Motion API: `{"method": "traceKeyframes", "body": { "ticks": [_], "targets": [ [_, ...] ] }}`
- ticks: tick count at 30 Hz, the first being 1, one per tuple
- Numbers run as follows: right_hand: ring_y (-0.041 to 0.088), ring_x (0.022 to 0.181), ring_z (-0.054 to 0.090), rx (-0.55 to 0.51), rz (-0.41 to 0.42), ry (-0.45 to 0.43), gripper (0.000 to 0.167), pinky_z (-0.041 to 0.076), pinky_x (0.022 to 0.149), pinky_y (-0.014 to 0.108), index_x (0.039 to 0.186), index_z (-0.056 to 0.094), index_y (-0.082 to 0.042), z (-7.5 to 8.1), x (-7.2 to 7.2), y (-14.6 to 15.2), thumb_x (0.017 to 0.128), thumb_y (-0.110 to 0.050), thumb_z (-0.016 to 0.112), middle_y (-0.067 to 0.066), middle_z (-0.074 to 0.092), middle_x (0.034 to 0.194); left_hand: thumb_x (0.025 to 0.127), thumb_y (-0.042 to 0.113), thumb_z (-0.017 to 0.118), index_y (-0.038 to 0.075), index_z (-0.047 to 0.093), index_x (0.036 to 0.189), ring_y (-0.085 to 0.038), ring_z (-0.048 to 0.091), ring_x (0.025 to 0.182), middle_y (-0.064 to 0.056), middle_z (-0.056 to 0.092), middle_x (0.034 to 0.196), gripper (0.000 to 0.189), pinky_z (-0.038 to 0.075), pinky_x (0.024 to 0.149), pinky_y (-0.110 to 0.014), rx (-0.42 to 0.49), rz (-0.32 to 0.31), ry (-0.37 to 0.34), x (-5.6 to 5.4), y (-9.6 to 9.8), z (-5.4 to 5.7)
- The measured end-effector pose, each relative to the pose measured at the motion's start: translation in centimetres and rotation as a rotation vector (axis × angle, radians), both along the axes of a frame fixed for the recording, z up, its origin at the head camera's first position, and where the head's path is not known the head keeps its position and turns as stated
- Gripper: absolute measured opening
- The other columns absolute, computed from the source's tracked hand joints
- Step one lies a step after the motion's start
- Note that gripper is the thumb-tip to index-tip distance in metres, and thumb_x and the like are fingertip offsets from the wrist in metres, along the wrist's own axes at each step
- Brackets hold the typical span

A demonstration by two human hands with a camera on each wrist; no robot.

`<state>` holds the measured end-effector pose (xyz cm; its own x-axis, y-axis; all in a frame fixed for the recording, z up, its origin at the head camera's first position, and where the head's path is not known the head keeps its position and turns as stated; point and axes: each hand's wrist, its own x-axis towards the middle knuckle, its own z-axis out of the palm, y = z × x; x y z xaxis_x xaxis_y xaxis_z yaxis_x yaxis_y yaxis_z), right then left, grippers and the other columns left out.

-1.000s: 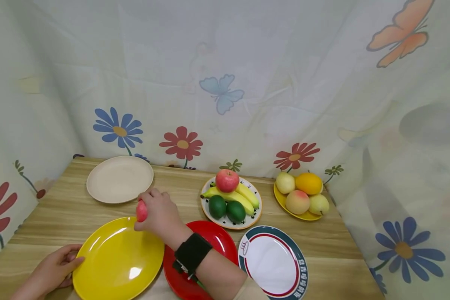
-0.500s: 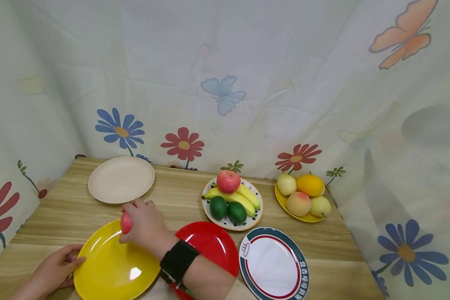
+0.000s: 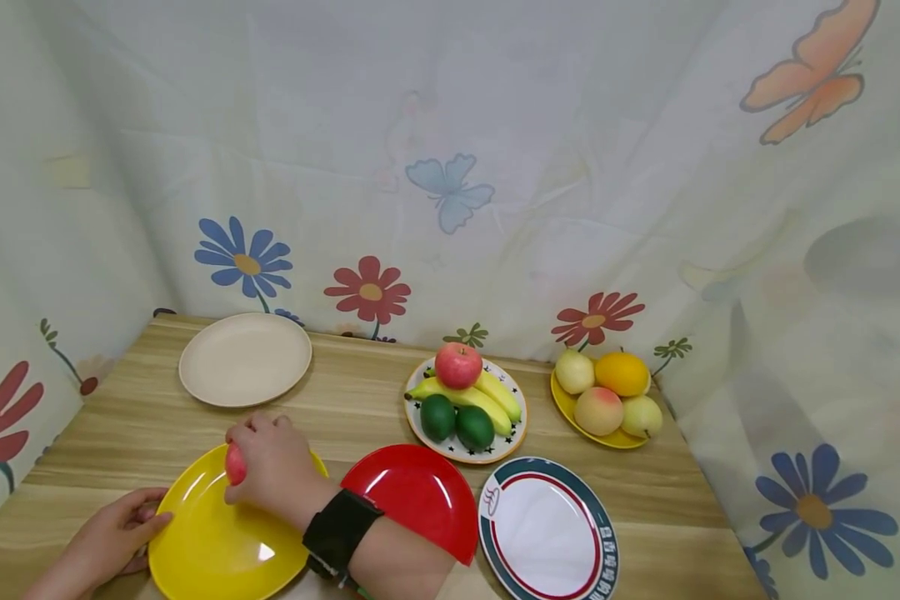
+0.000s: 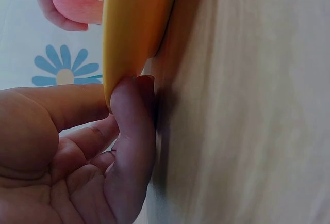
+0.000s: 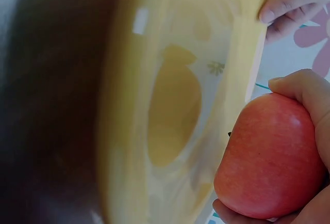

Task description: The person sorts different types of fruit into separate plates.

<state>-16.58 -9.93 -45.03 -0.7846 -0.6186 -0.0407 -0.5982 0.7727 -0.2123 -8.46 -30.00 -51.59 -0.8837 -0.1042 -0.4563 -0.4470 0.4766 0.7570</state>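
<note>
Apparently mid-placement, a right hand (image 3: 273, 471), its grip curled round a red apple (image 3: 236, 464), holds the fruit above a yellow plate (image 3: 217, 550) on a wood-grain tabletop (image 3: 356, 396), while the left hand (image 3: 116, 533) pinches its rim. The next move would likely call for a gentle lowering and release. A beige plate (image 3: 245, 360) sits behind; the forearm (image 3: 405, 554) crosses a red plate (image 3: 431, 500), and the right hand partly blocks the view.
</note>
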Motion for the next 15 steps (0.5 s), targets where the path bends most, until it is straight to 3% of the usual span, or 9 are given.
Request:
{"method": "traceKeyframes", "body": {
  "ticks": [3, 8, 15],
  "targets": [
    [0.009, 0.098, 0.043, 0.014, 0.026, 0.028, 0.062, 0.043, 0.075, 0.019, 0.121, 0.051, -0.038, -0.6, 0.1, -0.2, 0.068, -0.053, 0.078, -0.014, 0.048, 0.119, 0.094, 0.035, 0.057, -0.01, 0.034, 0.135, -0.016, 0.054, 0.077, -0.013, 0.053, 0.098, 0.066, 0.055, 0.063, -0.031, -0.003, -0.005, 0.005, 0.1, 0.0, -0.1],
    [0.01, 0.099, 0.042, 0.035, 0.035, -0.012, 0.063, 0.043, 0.069, 0.017, 0.123, 0.051, -0.038, -1.4, 0.3, -0.6, 0.068, -0.052, 0.079, -0.014, 0.047, 0.121, 0.093, 0.037, 0.057, -0.01, 0.034, 0.135, -0.016, 0.054, 0.078, -0.014, 0.054, 0.099, 0.068, 0.056, 0.064, -0.031, 0.0, -0.011, 0.012, 0.2, -0.1, -0.1],
    [0.011, 0.1, 0.041, 0.023, 0.053, -0.018, 0.065, 0.041, 0.071, 0.015, 0.125, 0.05, -0.036, -1.6, 0.1, -0.6, 0.069, -0.05, 0.08, -0.013, 0.047, 0.121, 0.094, 0.033, 0.057, -0.01, 0.034, 0.136, -0.017, 0.053, 0.078, -0.013, 0.051, 0.097, 0.064, 0.056, 0.064, -0.031, 0.012, -0.006, 0.002, 0.1, -0.1, 0.2]
  ]
}}
